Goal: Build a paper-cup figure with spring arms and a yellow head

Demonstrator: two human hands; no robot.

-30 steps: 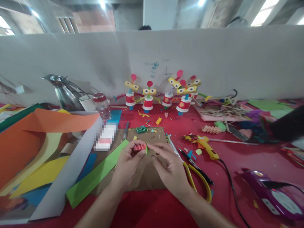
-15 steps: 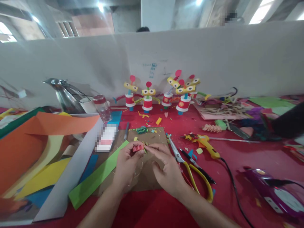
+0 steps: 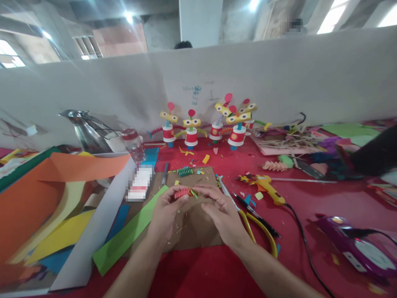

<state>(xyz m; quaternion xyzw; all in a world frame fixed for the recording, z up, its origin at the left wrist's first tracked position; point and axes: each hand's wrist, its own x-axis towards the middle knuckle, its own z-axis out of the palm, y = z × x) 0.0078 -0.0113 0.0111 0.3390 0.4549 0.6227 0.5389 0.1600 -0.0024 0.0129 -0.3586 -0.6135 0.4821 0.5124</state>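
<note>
A folded pink paper spring [image 3: 182, 193] lies between the thumb and fingers of my left hand [image 3: 163, 213], which is closed on it. From its right end sticks a small green paper strip [image 3: 194, 193]. My right hand [image 3: 223, 213] is at that end, its index finger stretched toward the green strip and its thumb apart below. Whether the fingertip touches the strip is hard to tell. Both hands are above a brown cardboard sheet [image 3: 198, 229]. On the sheet, beyond my fingers, lies a green and dark striped paper spring [image 3: 185, 171].
Several paper-cup figures [image 3: 191, 135] stand along the wall. At the right are scissors [image 3: 248, 223], a pen [image 3: 257, 215], a yellow glue gun [image 3: 269, 188] with its cord, and a purple device [image 3: 356, 246]. Leftward lie a green paper strip [image 3: 124, 240] and a box of coloured paper [image 3: 72, 265].
My right hand has drawn slightly away to the right, so more of the green strip shows. My left hand still grips the pink spring. The camera view has shifted a little.
</note>
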